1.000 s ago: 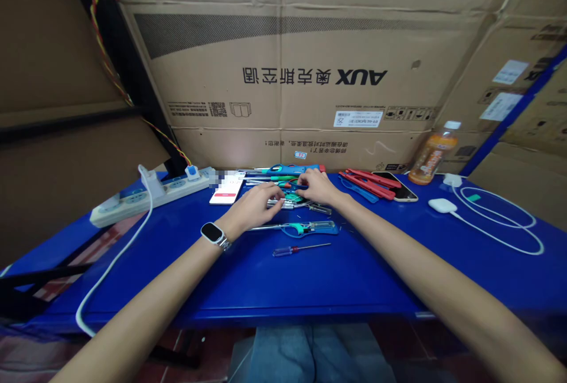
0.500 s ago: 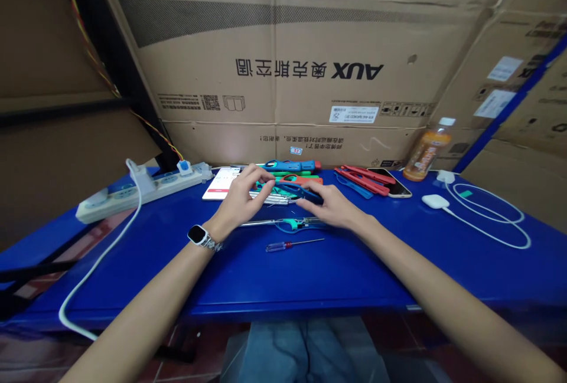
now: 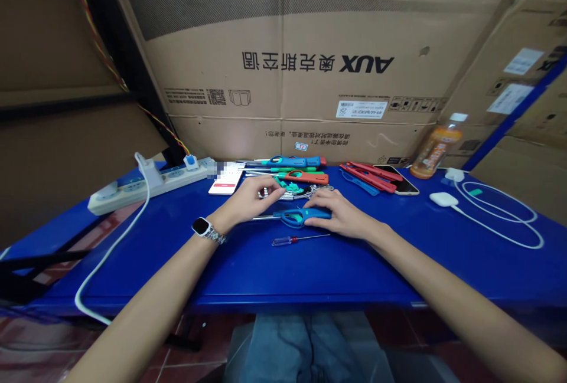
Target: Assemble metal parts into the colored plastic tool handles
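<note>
On the blue desk [image 3: 287,277], a white power strip [image 3: 150,185] lies at the far left, with a white-screened phone [image 3: 225,182] just beside it. The left hand [image 3: 250,200], a watch [image 3: 201,227] on its wrist, curls its fingers onto thin metal shafts [image 3: 292,196] in a heap of tools; whether the tips pinch 1 I cannot tell. Just nearer, a blue-handled tool [image 3: 296,215] lies flat, its metal rod pointing left; the right hand [image 3: 345,218] closes pressed-together fingers over the handle's right end. The tool looks light and stiff: the smooth plastic handle is the thick part to grip, the rod thin and likely slippery. 1 small screwdriver [image 3: 295,239] lies just in front. Further right sit red tools [image 3: 367,173], a bottle [image 3: 436,150] and a white cable [image 3: 500,223]
</note>
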Tool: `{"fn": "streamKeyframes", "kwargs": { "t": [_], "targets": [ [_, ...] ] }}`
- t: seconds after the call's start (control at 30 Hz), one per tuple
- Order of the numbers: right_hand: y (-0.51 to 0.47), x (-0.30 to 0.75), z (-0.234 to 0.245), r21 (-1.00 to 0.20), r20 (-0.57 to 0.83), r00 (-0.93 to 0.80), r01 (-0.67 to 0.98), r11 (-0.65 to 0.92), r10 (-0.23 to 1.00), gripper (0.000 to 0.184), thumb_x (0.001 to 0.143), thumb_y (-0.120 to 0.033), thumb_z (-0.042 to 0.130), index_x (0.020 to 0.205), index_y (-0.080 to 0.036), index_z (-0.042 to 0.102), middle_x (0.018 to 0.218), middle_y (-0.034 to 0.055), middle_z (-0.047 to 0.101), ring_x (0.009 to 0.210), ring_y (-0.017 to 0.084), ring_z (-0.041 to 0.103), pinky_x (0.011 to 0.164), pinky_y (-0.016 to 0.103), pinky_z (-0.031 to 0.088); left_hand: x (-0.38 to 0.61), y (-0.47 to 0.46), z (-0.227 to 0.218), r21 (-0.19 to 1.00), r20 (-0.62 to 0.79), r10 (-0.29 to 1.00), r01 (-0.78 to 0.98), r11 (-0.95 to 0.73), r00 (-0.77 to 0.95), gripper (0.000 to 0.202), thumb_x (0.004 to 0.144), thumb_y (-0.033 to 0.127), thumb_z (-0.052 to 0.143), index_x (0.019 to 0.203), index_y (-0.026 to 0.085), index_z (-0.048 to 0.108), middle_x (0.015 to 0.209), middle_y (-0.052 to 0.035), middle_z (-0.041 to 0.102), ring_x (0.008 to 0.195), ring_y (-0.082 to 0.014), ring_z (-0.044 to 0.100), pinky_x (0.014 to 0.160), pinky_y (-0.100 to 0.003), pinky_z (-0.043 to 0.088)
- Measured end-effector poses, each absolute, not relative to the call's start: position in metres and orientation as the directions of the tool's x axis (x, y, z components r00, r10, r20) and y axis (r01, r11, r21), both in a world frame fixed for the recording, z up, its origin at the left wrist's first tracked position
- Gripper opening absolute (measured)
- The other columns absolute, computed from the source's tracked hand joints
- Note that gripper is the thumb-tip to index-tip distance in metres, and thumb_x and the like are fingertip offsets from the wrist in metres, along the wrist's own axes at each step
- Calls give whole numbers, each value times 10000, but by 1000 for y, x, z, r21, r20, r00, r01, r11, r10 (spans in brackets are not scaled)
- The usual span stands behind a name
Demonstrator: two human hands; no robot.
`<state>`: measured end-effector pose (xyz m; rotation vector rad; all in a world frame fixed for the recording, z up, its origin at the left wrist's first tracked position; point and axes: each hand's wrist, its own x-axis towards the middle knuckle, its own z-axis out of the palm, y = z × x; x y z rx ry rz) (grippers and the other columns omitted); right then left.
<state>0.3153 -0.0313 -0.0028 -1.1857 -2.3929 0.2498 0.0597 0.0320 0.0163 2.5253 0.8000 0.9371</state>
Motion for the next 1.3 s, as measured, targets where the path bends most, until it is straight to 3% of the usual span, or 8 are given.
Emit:
{"fn": "streamKeyframes", "kwargs": {
  "t": [0.33, 0.47, 0.63, 0.93, 1.3],
  "targets": [
    [-29, 314, -10, -352, 273, -531, 721, 597, 802, 343, 880, -489, 646, 1098, -224, 666, 1068, 75, 645, 1036, 235, 591, 907, 398, 401, 59, 33, 11, 503, 329, 595, 398, -767, 733, 288, 917, 349, 528, 794, 162, 710, 761, -36, 694, 701, -162, 598, 665, -284, 444],
    [-30, 312, -12, -364, 269, -514, 729, 580, 814, 346, 872, -497, 652, 1089, -228, 674, 1045, 71, 647, 980, 227, 605, 866, 379, 429, 57, 32, 10, 559, 212, 601, 409, -721, 771, 192, 813, 249, 588, 886, 172, 748, 869, -51, 737, 743, -169, 631, 674, -277, 478],
    [-28, 312, -12, -418, 275, -504, 704, 574, 818, 335, 852, -470, 686, 1067, -213, 695, 1009, 72, 648, 918, 213, 615, 801, 341, 469, 55, 33, 8, 566, 100, 606, 456, -687, 789, 210, 748, 292, 675, 903, 181, 763, 821, -31, 732, 703, -159, 618, 647, -260, 481],
    [-26, 313, -8, -509, 250, -508, 656, 558, 825, 302, 842, -386, 717, 1065, -182, 716, 960, 62, 654, 881, 197, 625, 813, 346, 493, 54, 41, 4, 562, 40, 587, 468, -682, 808, 253, 823, 356, 663, 957, 172, 773, 830, -58, 743, 695, -169, 619, 621, -264, 453],
    [-26, 316, -4, -487, 173, -507, 702, 520, 845, 332, 836, -354, 727, 1132, -205, 718, 998, 67, 631, 916, 207, 614, 869, 381, 482, 55, 37, 5, 559, 41, 641, 514, -651, 767, 218, 766, 351, 701, 848, 152, 728, 767, -37, 693, 676, -154, 594, 627, -255, 465]
  ]
}}
